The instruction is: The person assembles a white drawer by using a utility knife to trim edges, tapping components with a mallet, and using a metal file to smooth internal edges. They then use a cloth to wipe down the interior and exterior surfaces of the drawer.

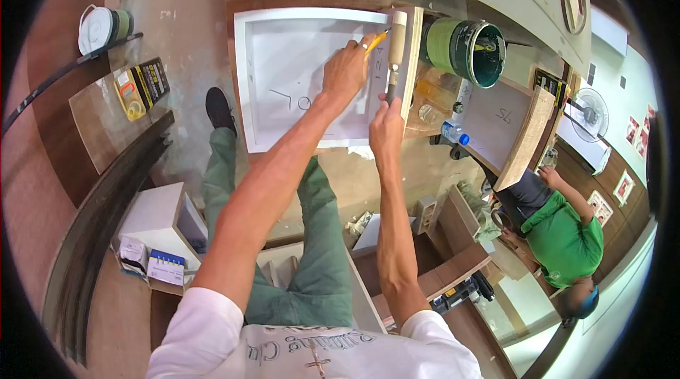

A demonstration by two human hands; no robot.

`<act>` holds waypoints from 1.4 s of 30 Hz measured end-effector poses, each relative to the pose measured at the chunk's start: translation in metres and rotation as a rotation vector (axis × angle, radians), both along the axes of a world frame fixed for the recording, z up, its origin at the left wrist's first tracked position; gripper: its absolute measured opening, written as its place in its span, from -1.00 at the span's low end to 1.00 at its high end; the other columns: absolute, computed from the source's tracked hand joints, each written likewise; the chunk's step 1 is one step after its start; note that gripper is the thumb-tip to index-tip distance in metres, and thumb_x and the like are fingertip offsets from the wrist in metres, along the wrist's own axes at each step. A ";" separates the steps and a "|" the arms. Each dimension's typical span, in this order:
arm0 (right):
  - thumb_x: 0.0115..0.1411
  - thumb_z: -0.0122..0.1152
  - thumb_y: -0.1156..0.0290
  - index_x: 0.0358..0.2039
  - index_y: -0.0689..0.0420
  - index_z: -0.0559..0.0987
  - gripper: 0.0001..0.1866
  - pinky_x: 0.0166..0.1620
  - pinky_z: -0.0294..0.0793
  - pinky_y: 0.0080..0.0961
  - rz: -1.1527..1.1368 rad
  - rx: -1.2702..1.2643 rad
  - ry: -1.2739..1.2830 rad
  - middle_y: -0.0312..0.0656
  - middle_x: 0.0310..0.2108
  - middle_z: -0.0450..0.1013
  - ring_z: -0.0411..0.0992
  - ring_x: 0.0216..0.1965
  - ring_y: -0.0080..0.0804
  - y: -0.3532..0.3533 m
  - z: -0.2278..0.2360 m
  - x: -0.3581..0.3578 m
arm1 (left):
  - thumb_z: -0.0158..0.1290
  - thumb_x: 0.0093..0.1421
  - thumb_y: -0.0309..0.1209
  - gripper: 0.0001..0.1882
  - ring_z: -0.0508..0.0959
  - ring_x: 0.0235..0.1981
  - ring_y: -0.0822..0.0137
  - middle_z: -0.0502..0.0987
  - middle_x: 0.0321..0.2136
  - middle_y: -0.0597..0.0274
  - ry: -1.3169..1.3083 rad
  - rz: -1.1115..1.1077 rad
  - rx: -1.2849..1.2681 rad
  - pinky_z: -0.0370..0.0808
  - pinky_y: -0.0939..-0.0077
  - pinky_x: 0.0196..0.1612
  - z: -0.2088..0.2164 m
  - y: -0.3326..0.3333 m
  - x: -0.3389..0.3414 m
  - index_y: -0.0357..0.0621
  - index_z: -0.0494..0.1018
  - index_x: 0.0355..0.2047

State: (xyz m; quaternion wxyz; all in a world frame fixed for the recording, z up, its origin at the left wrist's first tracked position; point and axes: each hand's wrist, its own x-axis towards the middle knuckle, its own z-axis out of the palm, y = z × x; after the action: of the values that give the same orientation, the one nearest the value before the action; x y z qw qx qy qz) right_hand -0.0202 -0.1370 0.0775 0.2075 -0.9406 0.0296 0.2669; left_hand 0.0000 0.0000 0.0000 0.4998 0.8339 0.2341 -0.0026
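Note:
A shallow white open box (241, 81), like a drawer, lies in front of me with pencil marks on its inner base. Over its right part, my left hand (346, 71) is closed round a yellow-orange pencil (377, 40), the dark tip angled up and to the right. Just to the right, my right hand (385, 131) grips the lower metal end of what looks like a chisel (398, 37), its pale wooden handle pointing away from me. The chisel lies along the box's right side, next to a light wooden strip (413, 60). My fingers hide the chisel's near end.
A green-lined paint bucket (489, 53) lies tipped at the right, beside plastic bottles (453, 132). Farther right, a person in green (563, 234) works by a board (525, 139). Dark long mouldings (92, 216) and a white cabinet box (152, 219) stand left. A lidded bucket (95, 30) sits far left.

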 end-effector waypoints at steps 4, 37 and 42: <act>0.49 -0.09 0.40 0.13 0.23 0.45 -0.70 -0.18 0.46 -0.10 -0.013 0.098 -0.226 0.18 -0.23 0.56 0.56 -0.29 0.07 0.008 0.019 -0.004 | 0.02 0.35 -0.43 -0.50 0.64 -0.28 -0.16 0.58 -0.22 -0.08 -0.090 0.022 0.005 0.59 -0.05 -0.24 -0.007 -0.004 0.004 0.09 0.30 0.29; 0.37 0.11 0.37 0.24 0.29 0.44 -0.52 0.18 0.43 -0.15 -0.266 0.204 -0.228 0.21 0.07 0.53 0.50 0.11 0.11 -0.190 -0.136 -0.016 | -0.10 0.46 -0.28 -0.56 0.63 -0.20 -0.32 0.64 -0.21 -0.30 0.199 -0.198 0.243 0.52 -0.16 -0.10 0.127 0.026 0.053 -0.23 0.36 0.26; 0.33 0.16 0.43 0.18 0.23 0.51 -0.58 0.17 0.44 -0.13 -0.204 0.240 -0.148 0.17 0.09 0.51 0.51 0.09 0.10 -0.209 -0.141 -0.014 | -0.17 0.51 -0.29 -0.53 0.58 0.02 -0.25 0.58 -0.04 -0.35 0.252 -0.191 0.220 0.49 0.03 0.10 0.138 0.048 0.012 -0.31 0.28 0.31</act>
State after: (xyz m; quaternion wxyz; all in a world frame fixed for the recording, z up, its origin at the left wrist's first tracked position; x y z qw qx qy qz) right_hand -0.0338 -0.3457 -0.0634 0.3459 -0.9184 0.0775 0.1759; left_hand 0.0119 0.0482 0.1376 0.3699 0.8950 0.2133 -0.1288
